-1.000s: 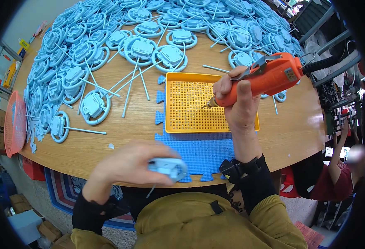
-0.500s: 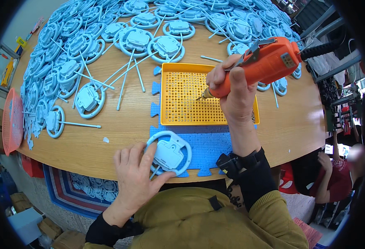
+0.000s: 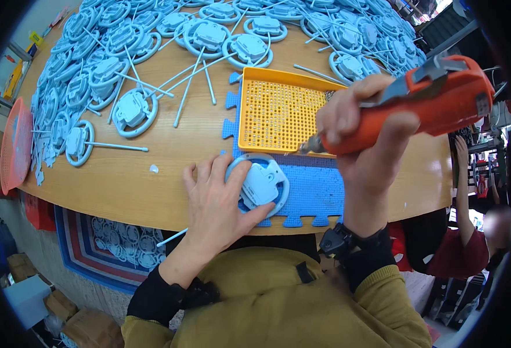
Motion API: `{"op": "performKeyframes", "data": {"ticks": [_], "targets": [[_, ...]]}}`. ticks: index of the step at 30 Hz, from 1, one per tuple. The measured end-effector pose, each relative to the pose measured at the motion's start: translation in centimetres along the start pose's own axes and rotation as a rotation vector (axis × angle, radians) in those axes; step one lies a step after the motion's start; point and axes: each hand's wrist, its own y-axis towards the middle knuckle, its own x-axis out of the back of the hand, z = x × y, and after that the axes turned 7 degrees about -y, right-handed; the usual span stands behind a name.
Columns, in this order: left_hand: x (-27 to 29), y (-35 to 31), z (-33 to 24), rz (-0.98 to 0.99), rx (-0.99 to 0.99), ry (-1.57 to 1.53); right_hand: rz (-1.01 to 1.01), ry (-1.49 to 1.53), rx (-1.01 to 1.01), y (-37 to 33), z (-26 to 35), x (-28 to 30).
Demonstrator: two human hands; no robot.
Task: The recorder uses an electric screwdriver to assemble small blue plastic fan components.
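Observation:
My left hand point(image 3: 213, 200) grips a light-blue ring-shaped plastic part point(image 3: 261, 184), fingers over its far left rim and thumb at its near edge. The part lies on a blue foam mat point(image 3: 316, 191); a thin rod sticks out from under my wrist. An orange electric screwdriver point(image 3: 426, 104) is held in my right hand point(image 3: 367, 130), fingers wrapped round its body. Its metal tip points left, above the near edge of a yellow tray point(image 3: 241, 136) and just right of the ring. Whether a screw sits on the tip is too small to tell.
Many similar blue ring parts with rods point(image 3: 133, 110) are heaped across the table's far and left sides. A pink basket point(image 3: 16, 145) stands at the left edge. The tray's hole grid carries small metal pieces. Another person point(image 3: 464, 243) is at the right.
The screwdriver tip has come from over the tray's hole grid to its near edge, beside the ring. My left hand has shifted the ring part farther away and to the right, turning it.

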Motion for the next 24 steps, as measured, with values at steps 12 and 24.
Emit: {"op": "performKeyframes", "data": {"ticks": [12, 24], "targets": [[-0.2, 0.2, 0.0, -0.008, 0.012, -0.008, 0.065, -0.062, -0.110, -2.8, -0.6, -2.1], [-0.2, 0.5, 0.2, 0.008, 0.012, 0.015, 0.065, -0.199, -0.116, -2.5, -0.7, -2.4]]}}
